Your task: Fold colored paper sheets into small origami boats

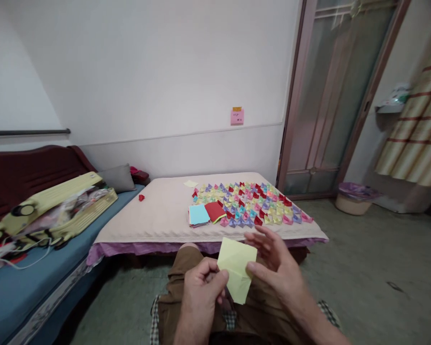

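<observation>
A pale yellow sheet of paper (pixel 236 273), partly folded, is held above my lap. My left hand (pixel 201 290) is closed and pinches its left edge between thumb and fingers. My right hand (pixel 278 270) touches the sheet's right edge with its thumb and forefinger, the other fingers spread out. Ahead on the low covered table (pixel 158 215) lie several rows of small folded paper pieces (pixel 249 203) in yellow, red, purple, pink and blue. Next to them sit small stacks of square paper, a light blue one (pixel 198 214) and a red one (pixel 215 211).
A blue sofa bed (pixel 21 282) at the left carries an open yellow suitcase (pixel 57 206) and a grey cushion (pixel 118 178). A lone red piece (pixel 141 197) lies on the table's left. A pink note (pixel 237 116) hangs on the wall. A basin (pixel 355 197) stands near the glass door (pixel 330 96).
</observation>
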Action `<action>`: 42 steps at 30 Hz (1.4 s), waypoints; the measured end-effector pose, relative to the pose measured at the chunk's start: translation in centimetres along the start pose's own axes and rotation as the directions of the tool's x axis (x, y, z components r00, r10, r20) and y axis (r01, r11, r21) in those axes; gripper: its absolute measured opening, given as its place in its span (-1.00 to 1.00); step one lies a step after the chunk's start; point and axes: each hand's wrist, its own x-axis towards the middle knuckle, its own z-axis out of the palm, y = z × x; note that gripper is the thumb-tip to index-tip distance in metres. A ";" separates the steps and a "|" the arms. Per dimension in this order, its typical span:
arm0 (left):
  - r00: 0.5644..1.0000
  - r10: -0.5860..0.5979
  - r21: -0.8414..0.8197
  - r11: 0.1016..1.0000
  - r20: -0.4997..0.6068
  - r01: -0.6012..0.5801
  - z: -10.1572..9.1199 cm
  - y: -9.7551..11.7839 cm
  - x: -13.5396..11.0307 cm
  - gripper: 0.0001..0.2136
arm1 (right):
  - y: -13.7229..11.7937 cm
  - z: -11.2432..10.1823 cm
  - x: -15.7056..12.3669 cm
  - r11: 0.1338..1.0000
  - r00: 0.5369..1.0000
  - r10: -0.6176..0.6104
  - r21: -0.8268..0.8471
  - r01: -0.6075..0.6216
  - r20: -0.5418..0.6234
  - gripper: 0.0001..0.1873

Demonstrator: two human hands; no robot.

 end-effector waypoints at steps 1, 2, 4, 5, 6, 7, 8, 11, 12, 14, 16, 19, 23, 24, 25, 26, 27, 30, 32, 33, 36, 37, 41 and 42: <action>0.999 -0.024 0.037 0.999 0.033 0.023 -0.1 0.1 0.0 -0.80 | -0.6 -0.6 0.3 0.993 0.998 -0.055 -0.100 0.057 0.026 -0.37; 0.998 -0.040 0.068 0.997 0.056 0.036 -0.2 0.2 0.0 -0.80 | -1.2 -1.0 0.6 0.979 0.993 -0.063 -0.188 0.081 0.100 -0.45; 0.994 -0.048 0.110 0.993 0.095 0.037 -0.2 0.4 -0.1 -0.82 | -2.3 -1.5 1.0 0.959 0.968 -0.051 -0.258 0.116 0.245 -0.54; 0.993 -0.044 0.128 0.991 0.113 0.030 -0.2 0.5 -0.2 -0.83 | -2.7 -1.5 1.1 0.961 0.955 -0.018 -0.257 0.098 0.297 -0.58; 0.991 -0.037 0.144 0.989 0.130 0.019 -0.1 0.5 -0.3 -0.84 | -3.0 -1.4 1.1 0.966 0.940 0.020 -0.249 0.070 0.340 -0.62; 0.989 -0.032 0.157 0.988 0.146 0.009 -0.1 0.5 -0.3 -0.85 | -3.2 -1.1 1.0 0.971 0.929 0.060 -0.235 0.030 0.364 -0.66; 0.987 -0.026 0.165 0.986 0.157 0.000 -0.1 0.5 -0.4 -0.85 | -3.3 -0.8 0.9 0.975 0.924 0.103 -0.222 -0.020 0.369 -0.71; 0.989 -0.013 0.163 0.987 0.150 -0.011 -0.2 0.5 -0.4 -0.87 | -3.1 0.1 0.6 0.973 0.927 0.203 -0.173 -0.154 0.315 -0.80; 0.991 -0.009 0.160 0.987 0.135 -0.013 -0.3 0.5 -0.4 -0.88 | -3.0 0.3 0.5 0.971 0.929 0.220 -0.155 -0.180 0.297 -0.81; 0.995 0.005 0.173 0.985 0.098 -0.022 -0.3 0.6 -0.5 -0.88 | -2.9 0.5 0.3 0.973 0.933 0.221 -0.129 -0.191 0.284 -0.81; 0.997 0.036 0.200 0.979 0.069 -0.049 -0.2 0.8 -0.6 -0.88 | -2.7 0.4 0.2 0.978 0.942 0.192 -0.129 -0.162 0.274 -0.80; 0.989 0.142 0.251 0.957 0.041 -0.148 -0.1 1.1 -0.7 -0.89 | -2.4 0.4 0.0 0.984 0.963 0.105 -0.164 -0.065 0.250 -0.79; 0.947 0.320 0.321 0.894 0.031 -0.313 -0.1 1.2 -0.7 -0.94 | -2.1 0.7 -0.4 0.955 0.954 -0.121 -0.232 0.187 0.274 -0.84; 0.933 0.359 0.320 0.880 0.031 -0.350 -0.1 1.2 -0.7 -0.93 | -2.0 0.8 -0.4 0.927 0.939 -0.189 -0.264 0.267 0.288 -0.85; 0.919 0.393 0.312 0.870 0.030 -0.383 -0.2 1.2 -0.7 -0.92 | -2.0 0.8 -0.5 0.886 0.916 -0.262 -0.301 0.353 0.303 -0.84; 0.907 0.420 0.296 0.863 0.027 -0.409 -0.3 1.2 -0.8 -0.90 | -2.0 0.9 -0.5 0.830 0.886 -0.341 -0.341 0.441 0.315 -0.82; 0.899 0.438 0.275 0.862 0.021 -0.426 -0.3 1.3 -0.9 -0.89 | -1.9 0.8 -0.6 0.760 0.846 -0.421 -0.381 0.526 0.328 -0.78; 0.904 0.428 0.191 0.886 0.008 -0.422 -0.3 1.2 -1.2 -0.85 | -1.4 0.4 -0.8 0.504 0.702 -0.607 -0.502 0.703 0.374 -0.65; 0.920 0.391 0.124 0.914 -0.020 -0.386 -0.1 1.0 -1.5 -0.84 | -1.0 0.2 -0.9 0.361 0.638 -0.648 -0.571 0.738 0.415 -0.61; 0.931 0.363 0.084 0.930 -0.050 -0.358 0.2 0.9 -1.6 -0.84 | -0.8 0.1 -1.0 0.310 0.620 -0.654 -0.593 0.743 0.434 -0.60; 0.957 0.232 -0.069 0.967 -0.172 -0.246 1.1 0.6 -1.7 -0.77 | -0.3 0.1 -1.2 0.240 0.597 -0.654 -0.621 0.746 0.464 -0.58; 0.961 0.188 -0.121 0.969 -0.202 -0.215 1.4 0.5 -1.7 -0.72 | -0.3 0.1 -1.3 0.240 0.598 -0.654 -0.621 0.746 0.464 -0.57; 0.975 0.098 -0.262 0.953 -0.201 -0.150 1.7 0.4 -1.3 -0.50 | -0.4 0.4 -1.4 0.325 0.647 -0.632 -0.612 0.721 0.426 -0.55; 0.976 0.088 -0.274 0.951 -0.198 -0.141 1.6 0.3 -1.1 -0.45 | -0.3 0.3 -1.4 0.364 0.666 -0.619 -0.600 0.712 0.415 -0.56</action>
